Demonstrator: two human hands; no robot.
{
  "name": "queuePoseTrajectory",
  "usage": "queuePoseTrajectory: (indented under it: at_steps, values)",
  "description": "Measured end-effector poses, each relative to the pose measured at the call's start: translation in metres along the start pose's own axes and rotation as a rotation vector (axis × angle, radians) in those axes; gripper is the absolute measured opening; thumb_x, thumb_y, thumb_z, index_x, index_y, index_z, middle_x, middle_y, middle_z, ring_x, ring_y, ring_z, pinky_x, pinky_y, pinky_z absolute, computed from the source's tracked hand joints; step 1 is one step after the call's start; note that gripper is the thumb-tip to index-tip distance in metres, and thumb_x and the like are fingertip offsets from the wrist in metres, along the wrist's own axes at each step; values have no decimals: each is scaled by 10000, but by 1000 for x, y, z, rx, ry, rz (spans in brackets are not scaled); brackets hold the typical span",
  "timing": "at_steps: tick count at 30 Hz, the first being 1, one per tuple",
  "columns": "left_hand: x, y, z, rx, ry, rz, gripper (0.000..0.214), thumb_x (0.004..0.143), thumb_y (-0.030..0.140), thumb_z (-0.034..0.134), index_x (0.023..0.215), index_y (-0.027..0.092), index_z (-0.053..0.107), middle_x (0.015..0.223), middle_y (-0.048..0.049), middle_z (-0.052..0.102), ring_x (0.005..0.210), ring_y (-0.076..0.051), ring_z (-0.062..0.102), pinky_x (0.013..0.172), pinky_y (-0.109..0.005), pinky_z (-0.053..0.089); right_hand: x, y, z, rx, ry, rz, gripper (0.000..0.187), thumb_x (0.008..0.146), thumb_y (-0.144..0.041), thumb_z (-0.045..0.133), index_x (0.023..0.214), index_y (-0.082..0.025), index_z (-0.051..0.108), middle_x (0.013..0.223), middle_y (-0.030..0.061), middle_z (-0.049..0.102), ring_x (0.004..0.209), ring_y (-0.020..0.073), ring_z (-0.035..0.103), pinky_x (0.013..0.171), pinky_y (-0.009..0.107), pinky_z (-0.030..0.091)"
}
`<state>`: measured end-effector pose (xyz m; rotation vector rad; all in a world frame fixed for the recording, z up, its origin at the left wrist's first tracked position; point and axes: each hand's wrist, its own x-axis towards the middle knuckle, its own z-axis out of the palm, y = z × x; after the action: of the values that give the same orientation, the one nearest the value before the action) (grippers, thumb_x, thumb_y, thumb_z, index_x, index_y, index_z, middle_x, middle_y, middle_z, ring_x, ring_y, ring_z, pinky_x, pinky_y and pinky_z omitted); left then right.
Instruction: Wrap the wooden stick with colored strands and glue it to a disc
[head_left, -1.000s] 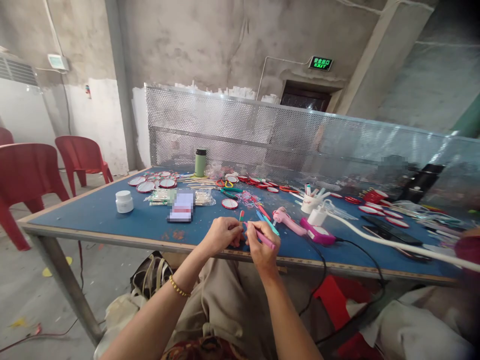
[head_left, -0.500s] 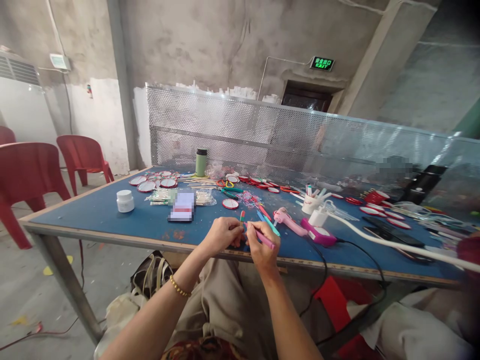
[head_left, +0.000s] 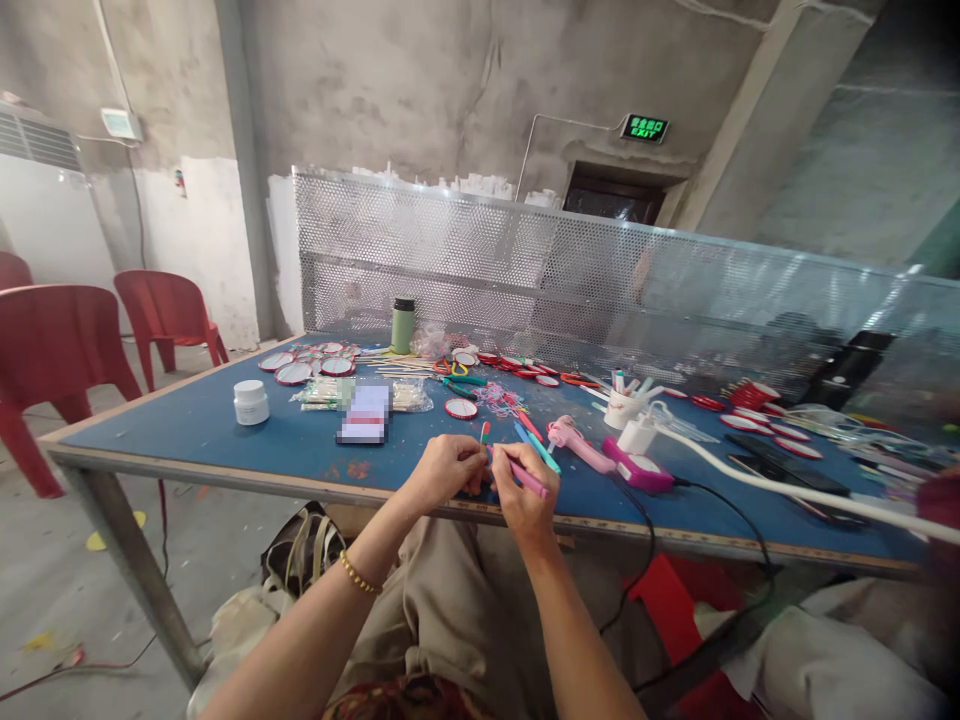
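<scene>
Near the table's front edge, my left hand (head_left: 446,468) pinches a small flat stick (head_left: 485,431) with red and green colouring; its lower part is hidden by the fingers. My right hand (head_left: 526,508) is closed around a pink marker pen (head_left: 531,478). The pen's front end points at the stick, though whether its tip touches cannot be seen. Just beyond my right hand lie a blue and a teal marker (head_left: 546,455). To their right rests a pink glue gun (head_left: 581,445).
A phone (head_left: 365,412), a white jar (head_left: 251,402) and a green bottle (head_left: 403,325) stand or lie leftward. Round red-rimmed pieces (head_left: 460,408) and pliers (head_left: 463,384) are scattered behind. Rightward are a pen cup (head_left: 621,408), a purple power strip (head_left: 637,468) and a white cable (head_left: 750,472).
The pink marker and my right hand have shifted very slightly. Both hands keep their grips, and the things on the table have stayed where they were.
</scene>
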<state>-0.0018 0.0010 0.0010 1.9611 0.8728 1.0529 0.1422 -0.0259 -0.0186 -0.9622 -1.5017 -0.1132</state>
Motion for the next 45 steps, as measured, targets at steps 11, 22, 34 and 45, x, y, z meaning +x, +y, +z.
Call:
queuePoseTrajectory:
  at_steps: [11, 22, 34, 45]
  values:
    - [0, 3, 0, 7, 7, 0, 261, 839, 258, 482, 615, 168, 581, 533, 14, 621, 517, -115, 585, 555, -193, 429, 0, 0, 0, -18, -2, -11, 198, 924, -307, 567, 769, -196, 622, 646, 8, 645, 518, 137, 617, 511, 245, 496]
    - [0, 3, 0, -7, -8, -22, 261, 848, 279, 488, 639, 167, 598, 544, 12, 629, 528, -114, 595, 562, -190, 440, -1, 1, 0, -15, 26, 3, 202, 920, -312, 574, 758, -199, 619, 621, -3, 630, 497, 130, 600, 484, 236, 483]
    - [-1, 3, -1, 35, 3, 5, 282, 855, 283, 485, 623, 169, 597, 547, 10, 639, 539, -115, 595, 581, -191, 435, 0, 1, 1, -24, 11, -8, 205, 923, -313, 563, 766, -196, 622, 627, -2, 630, 491, 128, 594, 498, 241, 482]
    - [0, 0, 0, -18, 1, -11, 254, 849, 277, 491, 653, 167, 610, 541, 11, 630, 524, -120, 601, 559, -192, 440, -1, 1, -1, -26, 24, 10, 210, 925, -308, 568, 757, -193, 619, 625, -4, 630, 498, 129, 599, 495, 241, 476]
